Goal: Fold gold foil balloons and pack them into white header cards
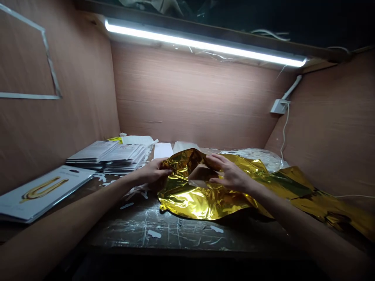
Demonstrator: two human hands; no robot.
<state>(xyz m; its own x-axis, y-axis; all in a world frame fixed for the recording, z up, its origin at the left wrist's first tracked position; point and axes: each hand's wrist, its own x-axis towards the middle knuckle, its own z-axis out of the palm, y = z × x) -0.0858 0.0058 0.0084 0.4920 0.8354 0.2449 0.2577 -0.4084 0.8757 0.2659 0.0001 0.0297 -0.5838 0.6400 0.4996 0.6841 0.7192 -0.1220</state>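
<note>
A large sheet of shiny gold foil (199, 205) lies crumpled across the middle of the table and runs off to the right. My left hand (154, 171) grips the foil's left edge, thumb and fingers pressed together on it. Over the foil's middle, my right hand (230, 173) has its fingers apart, the fingertips at a brownish flat patch (200, 173) within the folds. Whether that patch is an opening, a piece of card or a reflection, I cannot tell.
Stacks of white packets (123, 156) and a packet with a gold U picture (43, 191) stand at the left. Clear plastic (258, 156) lies at the back right. White paper scraps (154, 234) dot the table (129, 234). Wooden walls surround it, under a lit tube (205, 45).
</note>
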